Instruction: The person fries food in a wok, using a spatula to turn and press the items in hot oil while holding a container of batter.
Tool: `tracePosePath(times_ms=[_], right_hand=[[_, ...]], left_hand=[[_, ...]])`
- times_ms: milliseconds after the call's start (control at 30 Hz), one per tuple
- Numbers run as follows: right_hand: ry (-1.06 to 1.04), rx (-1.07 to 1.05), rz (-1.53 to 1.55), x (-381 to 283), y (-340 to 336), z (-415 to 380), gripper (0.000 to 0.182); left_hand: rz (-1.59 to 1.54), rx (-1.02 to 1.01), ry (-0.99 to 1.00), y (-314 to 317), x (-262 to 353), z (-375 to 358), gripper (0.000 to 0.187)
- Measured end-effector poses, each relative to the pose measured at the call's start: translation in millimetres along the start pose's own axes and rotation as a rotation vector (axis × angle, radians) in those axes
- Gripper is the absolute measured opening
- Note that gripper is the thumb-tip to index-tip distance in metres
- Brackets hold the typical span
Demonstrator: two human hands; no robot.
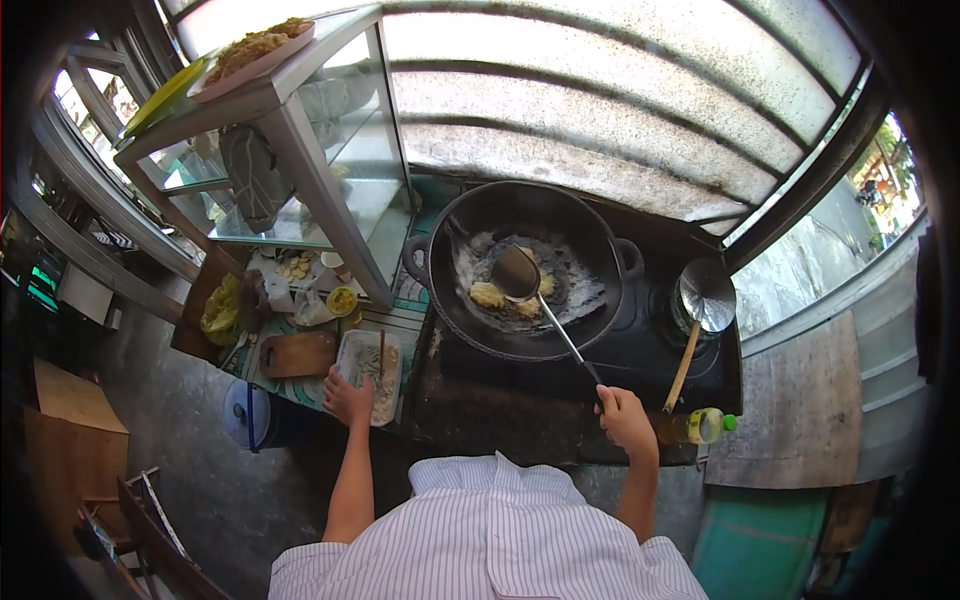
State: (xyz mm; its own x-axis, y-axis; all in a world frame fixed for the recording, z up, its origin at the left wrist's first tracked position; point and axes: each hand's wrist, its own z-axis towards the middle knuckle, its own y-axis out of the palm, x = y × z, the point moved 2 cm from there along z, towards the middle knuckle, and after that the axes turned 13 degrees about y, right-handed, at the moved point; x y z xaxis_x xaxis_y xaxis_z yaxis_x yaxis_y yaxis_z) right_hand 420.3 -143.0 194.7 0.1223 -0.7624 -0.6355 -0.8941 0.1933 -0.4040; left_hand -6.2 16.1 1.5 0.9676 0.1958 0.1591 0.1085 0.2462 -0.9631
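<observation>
My right hand (627, 420) is closed round the black handle of a ladle (517, 274), whose bowl is over a large dark wok (470, 325) on the stove. Golden fried pieces (487, 294) lie in the wok beside and under the ladle, amid foamy oil. My left hand (347, 398) touches the left edge of a clear plastic tub (392, 408) of pale batter, its fingers partly apart. A thin brown stick (381, 352) stands in that tub. Left of it lies a wooden board (298, 355).
Right of the wok, a wooden-handled strainer (706, 297) rests over a burner, with a green-capped bottle (704, 426) near the front edge. A glass cabinet (345, 170) stands at the back left, a plate of fried food (255, 60) on top. A blue-lidded bucket (246, 413) is below left.
</observation>
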Motion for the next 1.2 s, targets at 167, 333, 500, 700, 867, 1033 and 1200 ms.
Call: tracePosePath(times_ms=[167, 333, 500, 700, 867, 1033, 1200], right_hand=[[0.06, -0.038, 0.03, -0.3, -5.4, -18.4, 0.039], [0.061, -0.064, 0.049, 7.7, -14.1, -31.6, 0.038], [0.071, -0.06, 0.038, 8.2, -18.1, -43.2, 0.038], [0.057, -0.049, -0.014, 10.8, -18.1, -42.6, 0.039], [-0.109, 0.247, -0.174, 5.8, -23.7, -39.5, 0.038], [-0.143, 0.382, -0.275, 7.2, -33.3, -35.8, 0.037], [-0.124, 0.46, -0.351, 7.0, -31.7, -28.6, 0.037]], left_hand=[[0.004, -0.016, -0.003, -1.3, 0.8, -0.5, 0.068], [-0.001, -0.007, 0.003, -0.2, 0.2, -0.2, 0.069], [-0.003, -0.018, -0.003, 0.5, -0.8, -0.4, 0.068], [-0.01, -0.03, -0.006, -1.5, 1.6, 0.1, 0.069], [-0.013, -0.034, -0.003, 0.0, 0.0, -0.1, 0.069], [-0.009, -0.03, -0.006, 0.3, -0.3, -0.1, 0.069], [-0.011, -0.03, -0.009, -2.4, 1.8, -0.2, 0.068]])
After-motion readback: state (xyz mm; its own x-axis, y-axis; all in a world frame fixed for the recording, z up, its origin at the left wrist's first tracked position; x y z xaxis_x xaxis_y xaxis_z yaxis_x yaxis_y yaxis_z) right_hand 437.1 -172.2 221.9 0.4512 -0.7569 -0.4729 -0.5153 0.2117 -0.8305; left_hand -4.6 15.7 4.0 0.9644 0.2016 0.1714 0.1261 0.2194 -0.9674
